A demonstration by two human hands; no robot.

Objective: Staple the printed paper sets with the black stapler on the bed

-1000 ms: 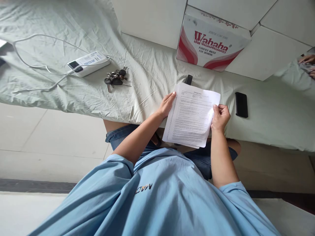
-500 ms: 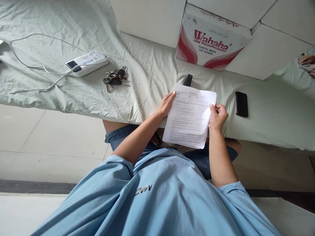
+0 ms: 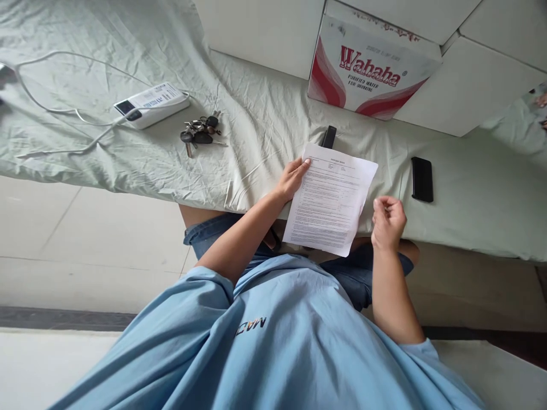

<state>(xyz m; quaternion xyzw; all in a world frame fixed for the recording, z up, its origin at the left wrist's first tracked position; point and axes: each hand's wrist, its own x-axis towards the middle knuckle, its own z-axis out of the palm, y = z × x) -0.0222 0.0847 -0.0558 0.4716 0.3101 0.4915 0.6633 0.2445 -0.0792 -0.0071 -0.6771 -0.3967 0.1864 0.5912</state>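
Observation:
A printed sheet of paper [image 3: 329, 199] is held over the edge of the cloth-covered table, its text facing up. My left hand [image 3: 294, 177] grips its upper left side, thumb on top and the other fingers partly underneath. Just right of the sheet, and apart from it, is my right hand [image 3: 388, 222], its fingers curled together in a loose pinch with nothing visible in them. Beyond the sheet's top edge a small black object [image 3: 328, 136] lies partly covered by the paper. To the right of my right hand rests a black phone [image 3: 422, 179].
A white power bank [image 3: 151, 105] with a white cable [image 3: 92, 145] lies at the left. Keys [image 3: 200, 135] lie beside it on the pale green cloth [image 3: 252, 125]. A Wahaha water carton [image 3: 367, 68] and white boxes [image 3: 265, 34] stand at the back. Another person's hand [image 3: 542, 101] shows at far right.
My right hand has let go of the paper's right edge and moved a little right and toward me. My left hand still holds the sheet.

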